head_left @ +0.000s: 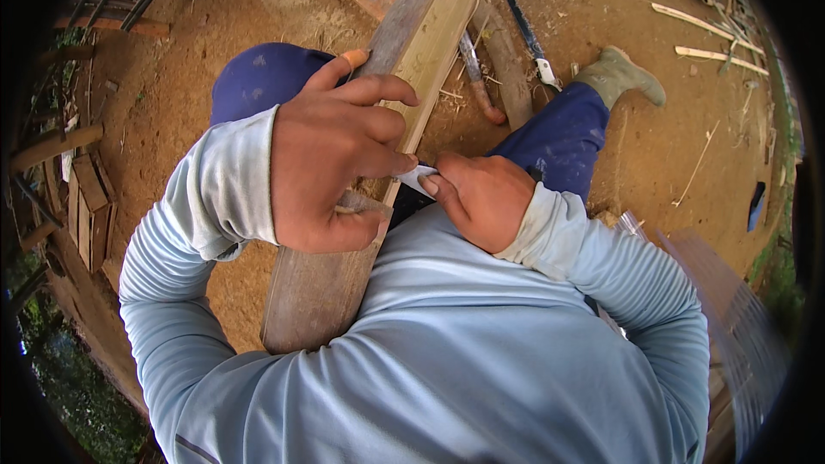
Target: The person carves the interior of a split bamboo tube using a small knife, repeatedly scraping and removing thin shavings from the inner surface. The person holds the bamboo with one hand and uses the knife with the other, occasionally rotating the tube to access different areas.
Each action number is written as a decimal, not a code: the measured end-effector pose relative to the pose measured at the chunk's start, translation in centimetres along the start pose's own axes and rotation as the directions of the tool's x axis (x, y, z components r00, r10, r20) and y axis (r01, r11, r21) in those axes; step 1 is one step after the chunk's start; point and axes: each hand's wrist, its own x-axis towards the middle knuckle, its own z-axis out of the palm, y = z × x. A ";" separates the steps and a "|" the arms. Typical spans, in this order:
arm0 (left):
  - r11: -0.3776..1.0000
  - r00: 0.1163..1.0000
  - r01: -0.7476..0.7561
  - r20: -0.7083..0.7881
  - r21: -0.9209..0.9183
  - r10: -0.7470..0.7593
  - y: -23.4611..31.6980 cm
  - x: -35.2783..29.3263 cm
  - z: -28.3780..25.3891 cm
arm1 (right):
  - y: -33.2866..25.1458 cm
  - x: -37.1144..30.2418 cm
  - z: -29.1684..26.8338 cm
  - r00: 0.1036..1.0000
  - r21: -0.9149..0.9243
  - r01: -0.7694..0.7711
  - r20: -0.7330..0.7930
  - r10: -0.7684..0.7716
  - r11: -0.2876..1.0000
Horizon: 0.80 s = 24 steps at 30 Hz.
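Note:
A long wooden plank (pixel 318 292) slants from against my chest out between my legs, its far part paler along one side. Across it lies my left hand (pixel 344 150), fingers bent and spread, bracing the wood. The far finger has an orange wrap at its tip. Beside the plank's right edge, my right hand (pixel 481 198) is closed on a flat, pale, blade-like piece (pixel 418 179), thumb pressed along it. My left index fingertip meets that piece's end. The rest of it is hidden in my right fist.
On the dirt ahead lie a saw (pixel 524 30) with a white handle, a brown-handled tool (pixel 477 77) and a log (pixel 505 64). Pale wood strips (pixel 718 56) are at far right. Clear corrugated sheeting (pixel 730 318) stands near my right elbow, a wooden box (pixel 88 206) at left.

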 end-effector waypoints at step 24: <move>0.998 0.998 0.064 -0.029 0.014 -0.064 0.9 -1.1 0.0 | 1.6 0.6 -0.8 0.971 0.228 0.154 0.143 -0.189 0.961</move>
